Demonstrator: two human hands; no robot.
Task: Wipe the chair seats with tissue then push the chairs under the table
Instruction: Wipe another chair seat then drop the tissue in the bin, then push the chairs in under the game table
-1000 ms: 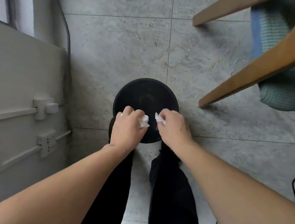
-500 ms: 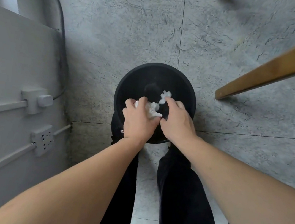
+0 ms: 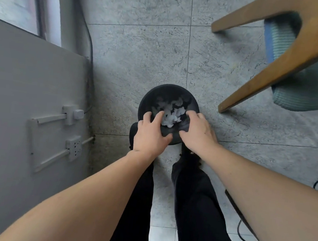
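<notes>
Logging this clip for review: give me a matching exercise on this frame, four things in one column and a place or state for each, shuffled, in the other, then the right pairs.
Things
1. crumpled white tissue
2. round black waste bin
3. wooden chair with green cushion
4. white wall socket

Places or states
A. on the grey wall at the left
B. lying inside the bin
C. on the tiled floor in front of the person's feet
D. standing at the upper right, legs on the floor

Pairs: 1-B, 2-C, 3-D, 4-A
</notes>
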